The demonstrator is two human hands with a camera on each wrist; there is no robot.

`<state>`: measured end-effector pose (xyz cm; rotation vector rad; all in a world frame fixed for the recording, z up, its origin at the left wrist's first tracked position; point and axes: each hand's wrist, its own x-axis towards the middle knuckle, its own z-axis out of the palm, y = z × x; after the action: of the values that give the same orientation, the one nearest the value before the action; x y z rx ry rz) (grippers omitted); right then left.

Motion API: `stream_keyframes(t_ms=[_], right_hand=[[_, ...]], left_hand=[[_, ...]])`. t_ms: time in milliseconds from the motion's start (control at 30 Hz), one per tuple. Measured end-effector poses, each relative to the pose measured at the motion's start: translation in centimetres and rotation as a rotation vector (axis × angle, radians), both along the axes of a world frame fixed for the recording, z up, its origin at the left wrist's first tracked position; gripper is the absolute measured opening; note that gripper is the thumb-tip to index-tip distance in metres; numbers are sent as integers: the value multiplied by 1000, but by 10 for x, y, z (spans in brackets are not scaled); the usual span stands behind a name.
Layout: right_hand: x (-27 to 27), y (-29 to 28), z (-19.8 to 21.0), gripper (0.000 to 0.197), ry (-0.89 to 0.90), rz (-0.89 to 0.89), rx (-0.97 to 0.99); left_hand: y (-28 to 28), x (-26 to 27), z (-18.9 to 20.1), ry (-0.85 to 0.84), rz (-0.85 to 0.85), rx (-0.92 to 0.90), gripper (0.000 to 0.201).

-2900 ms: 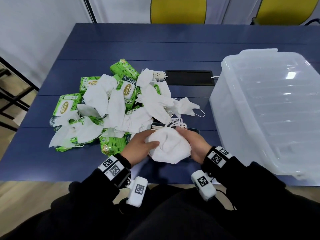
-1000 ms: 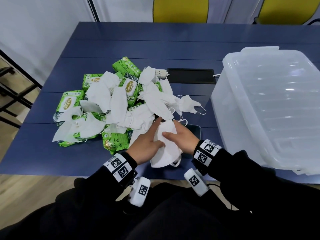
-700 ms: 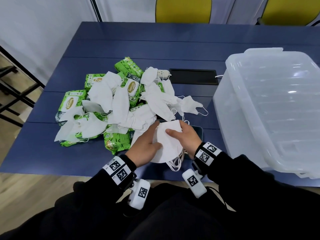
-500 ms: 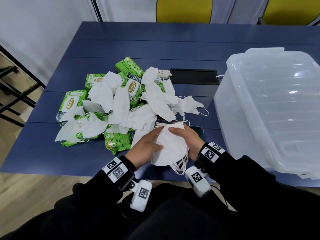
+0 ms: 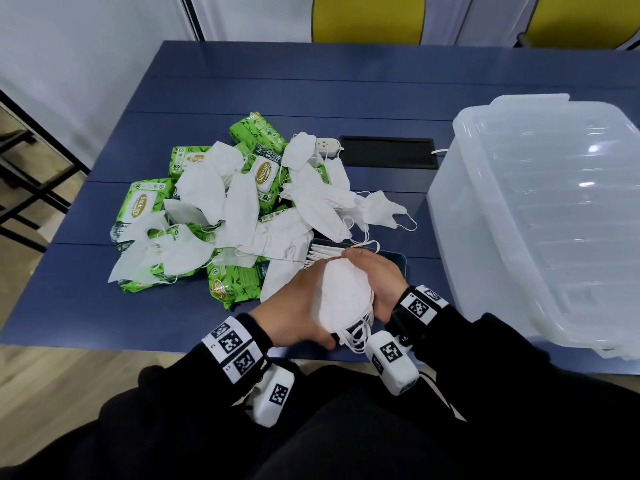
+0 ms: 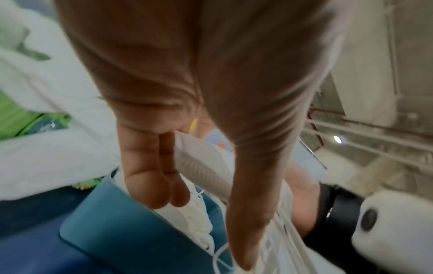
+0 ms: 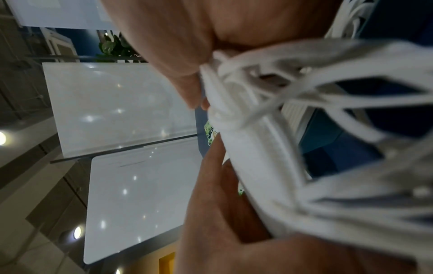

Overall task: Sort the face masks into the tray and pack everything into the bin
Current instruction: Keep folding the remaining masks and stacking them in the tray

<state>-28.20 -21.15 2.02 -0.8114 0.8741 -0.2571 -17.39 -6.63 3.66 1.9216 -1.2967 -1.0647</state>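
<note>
A stack of white face masks [image 5: 341, 299] is held on edge between both hands near the table's front edge. My left hand [image 5: 298, 306] grips its left side, thumb under the lower end. My right hand [image 5: 377, 282] wraps its right side, fingers over the top. Ear loops [image 5: 356, 336] dangle below the stack. In the left wrist view my fingers [image 6: 150, 176] lie straight along the masks [image 6: 199, 166] above the dark teal tray [image 6: 117, 231]. The tray's far corner [image 5: 396, 263] shows behind my right hand. Loose masks [image 5: 242, 209] lie heaped further back.
Green wet-wipe packs [image 5: 145, 206] lie under and around the mask heap. A large clear bin with its lid on [image 5: 536, 220] fills the right side of the blue table [image 5: 346, 81]. A white power strip [image 5: 325, 145] and a black cable hatch [image 5: 386, 152] sit behind the heap.
The stack, pressed flat over the tray a second ago, has been gathered and turned up on edge between both hands, drawn slightly toward the front edge.
</note>
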Motion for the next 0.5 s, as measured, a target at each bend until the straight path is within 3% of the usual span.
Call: stream_keyframes(t_ms=[167,300,500], right_hand=[[-1,1,11,27,-117,46,164],[4,5,7,30,20,103,28],[8,7,4,24,63,73,-61]], left_hand=[[0,-1,-19,-207,52,114,132],[3,-15,-17,-275,62,139,109],[5,-4,-16,-193,22,104,131]])
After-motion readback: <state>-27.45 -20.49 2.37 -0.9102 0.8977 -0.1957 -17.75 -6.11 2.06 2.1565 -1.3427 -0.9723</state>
